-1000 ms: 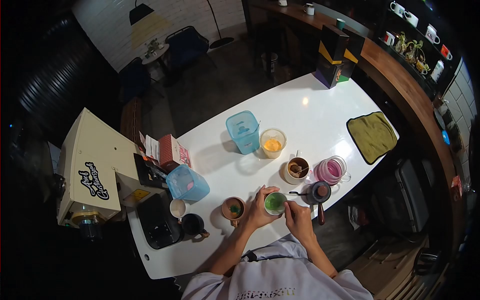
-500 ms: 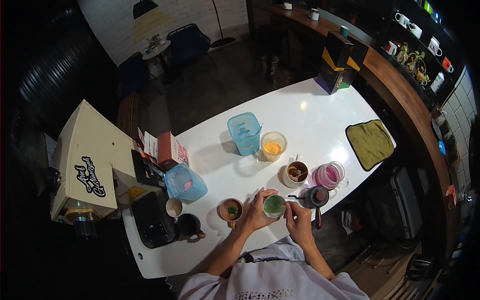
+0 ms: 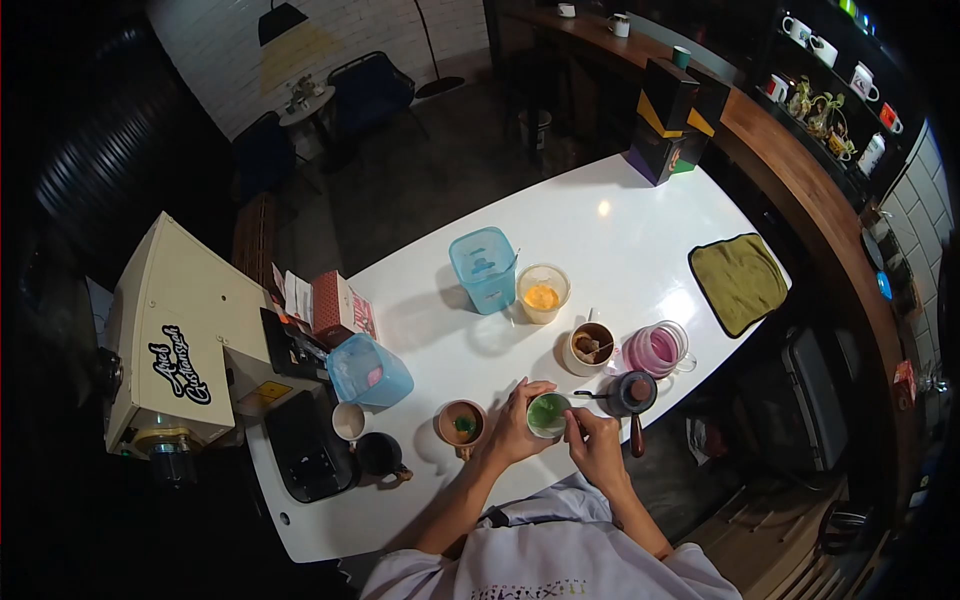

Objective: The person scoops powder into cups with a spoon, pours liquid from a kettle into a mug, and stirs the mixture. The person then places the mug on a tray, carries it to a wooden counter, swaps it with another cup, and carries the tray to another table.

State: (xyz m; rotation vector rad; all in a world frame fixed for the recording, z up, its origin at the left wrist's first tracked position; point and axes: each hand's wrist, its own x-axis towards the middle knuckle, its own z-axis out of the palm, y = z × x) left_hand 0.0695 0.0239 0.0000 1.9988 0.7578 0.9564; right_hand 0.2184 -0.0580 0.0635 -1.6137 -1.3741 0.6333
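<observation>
My left hand (image 3: 518,424) is wrapped round the side of a pale cup (image 3: 547,413) that holds green liquid. At the cup's right rim my right hand (image 3: 596,443) is pinched on a thin utensil, mostly hidden by the fingers. Left of my hands stands a brown mug (image 3: 461,425) with something green inside. Just beyond them are a white mug (image 3: 589,349) with brown contents and a spoon, a dark pot (image 3: 631,393) with a wooden handle, and a glass jug (image 3: 655,348) with pink contents.
Two blue containers (image 3: 484,270) (image 3: 370,370) and a cup with orange contents (image 3: 543,293) stand on the white table (image 3: 420,270). A cream grinder (image 3: 175,345), a small cup (image 3: 348,421) and a black mug (image 3: 380,455) are left; a green cloth (image 3: 740,283) lies right.
The view has shifted slightly. My left hand keeps its hold on the cup, while my right hand has moved a little at the rim, and the thin utensil shows less than before.
</observation>
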